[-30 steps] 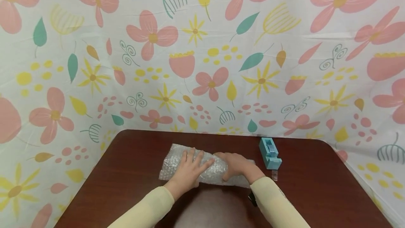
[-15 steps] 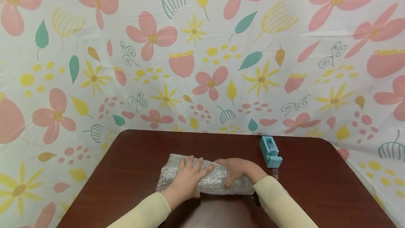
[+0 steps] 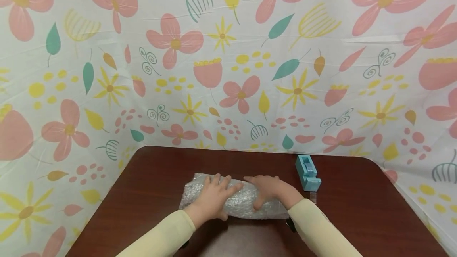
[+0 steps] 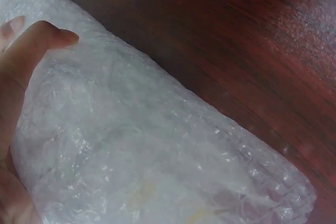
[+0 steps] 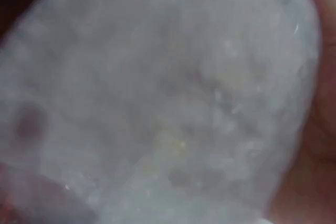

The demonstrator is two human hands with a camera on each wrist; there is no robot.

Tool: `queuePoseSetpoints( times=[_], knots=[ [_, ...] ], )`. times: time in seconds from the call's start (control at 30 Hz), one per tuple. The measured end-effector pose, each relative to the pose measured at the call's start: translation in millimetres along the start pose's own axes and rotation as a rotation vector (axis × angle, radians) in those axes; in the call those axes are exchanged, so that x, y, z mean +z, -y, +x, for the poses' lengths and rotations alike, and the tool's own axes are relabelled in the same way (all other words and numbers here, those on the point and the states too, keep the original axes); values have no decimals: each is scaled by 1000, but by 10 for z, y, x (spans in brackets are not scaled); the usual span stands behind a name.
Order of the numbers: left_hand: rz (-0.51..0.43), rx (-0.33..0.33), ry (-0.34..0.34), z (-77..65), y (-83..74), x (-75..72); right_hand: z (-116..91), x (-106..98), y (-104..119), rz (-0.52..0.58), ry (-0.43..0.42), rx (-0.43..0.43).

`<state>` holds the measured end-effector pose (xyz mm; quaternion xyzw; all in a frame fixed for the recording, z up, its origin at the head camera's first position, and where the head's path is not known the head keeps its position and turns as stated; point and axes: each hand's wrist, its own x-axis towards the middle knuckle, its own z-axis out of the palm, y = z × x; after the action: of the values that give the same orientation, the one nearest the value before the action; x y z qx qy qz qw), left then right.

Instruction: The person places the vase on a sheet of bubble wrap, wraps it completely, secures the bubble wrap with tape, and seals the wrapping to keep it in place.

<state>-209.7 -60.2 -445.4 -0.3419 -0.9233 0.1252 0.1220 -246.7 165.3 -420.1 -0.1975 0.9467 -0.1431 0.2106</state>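
Note:
A rolled bundle of clear bubble wrap (image 3: pixel 240 206) lies crosswise on the dark brown table, its left end flat and loose. My left hand (image 3: pixel 211 198) holds it left of the middle, fingers spread over the top and thumb at the near side. Toward the right end, my right hand (image 3: pixel 273 192) grips it between thumb and fingers. In the left wrist view, the fingers (image 4: pixel 34 43) bend over the crinkled bubble wrap (image 4: pixel 131 119). Blurred bubble wrap (image 5: pixel 157 77) fills most of the right wrist view, with part of the hand (image 5: pixel 320 145) along the right edge. What is inside is hidden.
A light blue tape dispenser (image 3: pixel 308 173) stands at the back right of the table (image 3: pixel 150 177), beyond the right hand. A short clear strip of tape (image 3: pixel 313 197) hangs at its near end. A flower-patterned cloth (image 3: pixel 228 70) rises behind the table.
The bubble wrap bundle has turned and come nearer to me, and its far flap at the left has drawn back. Both hands have stayed on it throughout.

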Motion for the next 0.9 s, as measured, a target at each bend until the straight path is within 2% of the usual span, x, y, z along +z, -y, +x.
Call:
queuePoseSetpoints(
  times=[0.13,0.27,0.4,0.5,0.73,0.9],
  knots=[
    [-30,3,23,48,22,-8,-187,123,1,-40,-207,-7],
    [-93,6,65,92,41,-4,-360,286,-50,-45,-341,-81],
    [-153,7,92,131,61,0,-457,425,-99,-76,-420,-135],
    [-182,3,105,153,83,-6,-466,509,-96,-122,-455,-135],
    [-195,14,159,225,150,-49,-382,671,-55,-382,-526,-97],
    [-197,9,206,317,219,-81,-286,691,-53,-501,-605,-73]
  ],
)
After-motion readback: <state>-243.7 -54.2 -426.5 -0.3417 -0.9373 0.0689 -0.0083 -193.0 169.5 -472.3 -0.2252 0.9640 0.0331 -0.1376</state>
